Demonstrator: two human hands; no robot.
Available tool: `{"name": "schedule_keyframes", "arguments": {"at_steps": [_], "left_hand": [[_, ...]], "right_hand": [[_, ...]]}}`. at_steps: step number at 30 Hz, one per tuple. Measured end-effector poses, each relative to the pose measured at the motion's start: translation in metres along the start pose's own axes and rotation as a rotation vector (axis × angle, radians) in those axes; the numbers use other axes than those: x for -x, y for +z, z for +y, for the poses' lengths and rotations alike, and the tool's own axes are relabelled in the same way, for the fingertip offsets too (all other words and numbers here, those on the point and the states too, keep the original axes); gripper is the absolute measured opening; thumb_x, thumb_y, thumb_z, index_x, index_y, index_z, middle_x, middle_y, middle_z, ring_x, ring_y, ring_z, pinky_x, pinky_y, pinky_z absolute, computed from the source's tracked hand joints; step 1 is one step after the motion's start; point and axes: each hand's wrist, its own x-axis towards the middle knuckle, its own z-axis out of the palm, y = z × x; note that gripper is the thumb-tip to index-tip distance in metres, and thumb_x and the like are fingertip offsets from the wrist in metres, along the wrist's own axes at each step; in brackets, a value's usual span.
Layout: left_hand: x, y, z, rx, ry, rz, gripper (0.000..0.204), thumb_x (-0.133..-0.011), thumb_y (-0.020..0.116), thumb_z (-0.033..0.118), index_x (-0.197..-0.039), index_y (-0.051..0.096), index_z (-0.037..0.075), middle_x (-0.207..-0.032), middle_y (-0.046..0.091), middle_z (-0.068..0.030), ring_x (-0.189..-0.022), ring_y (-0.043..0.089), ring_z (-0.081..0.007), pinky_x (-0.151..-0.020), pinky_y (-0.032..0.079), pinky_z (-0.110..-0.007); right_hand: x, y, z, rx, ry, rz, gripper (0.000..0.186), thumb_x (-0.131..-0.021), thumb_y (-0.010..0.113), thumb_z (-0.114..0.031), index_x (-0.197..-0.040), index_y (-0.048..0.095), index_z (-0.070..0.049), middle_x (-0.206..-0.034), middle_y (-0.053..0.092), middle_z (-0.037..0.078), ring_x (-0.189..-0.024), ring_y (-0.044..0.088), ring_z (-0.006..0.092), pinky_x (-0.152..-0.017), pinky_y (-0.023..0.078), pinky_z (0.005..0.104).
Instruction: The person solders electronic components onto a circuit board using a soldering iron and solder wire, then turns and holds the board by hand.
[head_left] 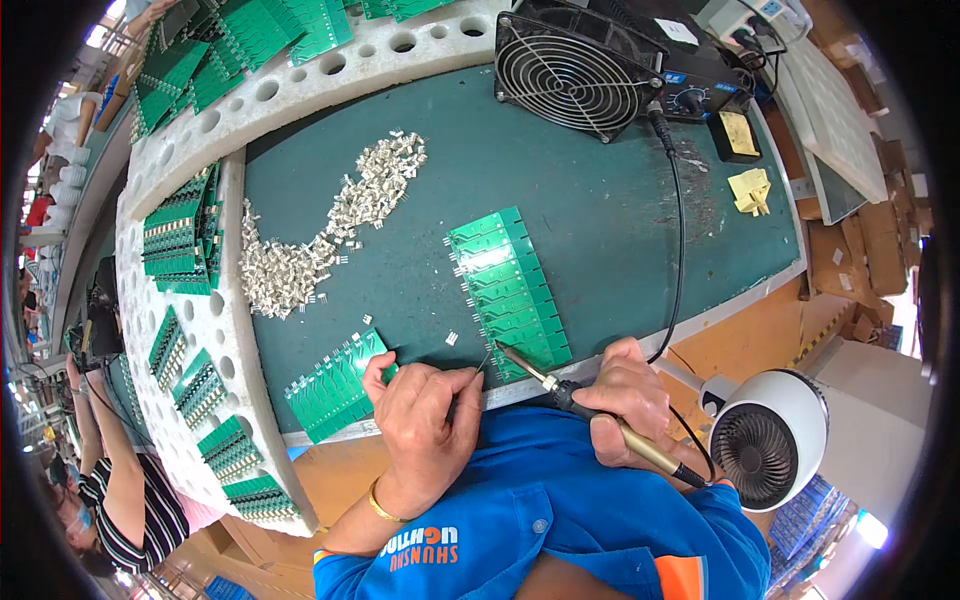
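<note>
My right hand is wrapped round a soldering iron, its tip pointing up and left to the lower left edge of a green circuit board. Between the thumb and finger of my left hand is a thin solder wire, which runs up close to the iron's tip. Whether tip and wire touch cannot be made out. Small white connectors line the board's left edge. A second green board lies just left of my left hand, also with connectors along one edge.
A heap of small white connectors spreads across the green mat. White foam racks hold several green boards at left and back. A black fan and soldering station stand at the back right. A white fan is beside my right arm. Another person sits at far left.
</note>
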Motion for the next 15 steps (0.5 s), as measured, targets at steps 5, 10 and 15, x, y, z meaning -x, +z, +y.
{"name": "schedule_keyframes", "arguments": {"at_steps": [5,10,15], "left_hand": [[-0.0003,0.0007,-0.0001,0.002,-0.003,0.003,0.013,-0.074,0.077,0.001,-0.078,0.067,0.008,-0.066,0.059,-0.0027,-0.062,0.055,-0.0183,-0.094,0.037,-0.043],[-0.0004,-0.0001,-0.0003,0.011,-0.002,0.002,0.013,-0.074,0.078,0.0,-0.078,0.067,0.007,-0.067,0.06,-0.0029,-0.062,0.055,-0.0182,-0.095,0.037,-0.043],[-0.0012,0.0002,0.0001,0.007,0.005,-0.004,0.013,-0.074,0.078,0.0,-0.078,0.067,0.007,-0.067,0.061,-0.0027,-0.062,0.055,-0.018,-0.095,0.037,-0.043]], "right_hand": [[-0.001,-0.0009,-0.0005,0.007,-0.019,-0.012,0.017,-0.089,0.064,-0.021,-0.094,0.066,-0.005,-0.061,0.057,0.002,-0.05,0.051,0.0195,-0.063,0.042,0.0373],[-0.0017,-0.0014,-0.0011,0.013,-0.021,-0.03,0.018,-0.09,0.064,-0.022,-0.096,0.066,-0.005,-0.061,0.056,0.002,-0.049,0.051,0.0194,-0.062,0.042,0.0373],[-0.0014,-0.0015,-0.0015,0.012,-0.018,-0.029,0.02,-0.091,0.064,-0.025,-0.096,0.066,-0.005,-0.061,0.055,0.002,-0.049,0.05,0.0193,-0.062,0.042,0.037]]}}
